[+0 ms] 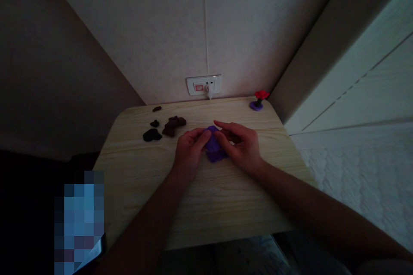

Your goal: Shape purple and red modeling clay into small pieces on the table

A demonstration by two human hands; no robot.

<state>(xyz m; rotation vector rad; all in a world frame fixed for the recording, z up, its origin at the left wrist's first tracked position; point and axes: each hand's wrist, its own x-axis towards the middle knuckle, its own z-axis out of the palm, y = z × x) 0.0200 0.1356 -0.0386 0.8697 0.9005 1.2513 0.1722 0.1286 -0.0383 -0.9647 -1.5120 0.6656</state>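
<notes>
A lump of purple modelling clay (215,150) is between my two hands, low over the middle of the wooden table (206,206). My left hand (191,148) grips its left side, thumb on top and fingers curled beneath. From the right, my right hand (240,142) pinches it, with the thumb pressed on the upper face and the index finger stretched out beyond it. The clay looks flattened with an uneven edge; its underside is hidden. Left of my hands lie brown clay lumps (174,126) and a flat black clay piece (152,135).
At the back right corner stands a small clay flower (261,95) with a red top and purple base. A small black bit (155,123) and a brown bit (157,108) lie at the left. A wall socket (204,85) with a plug sits behind the table.
</notes>
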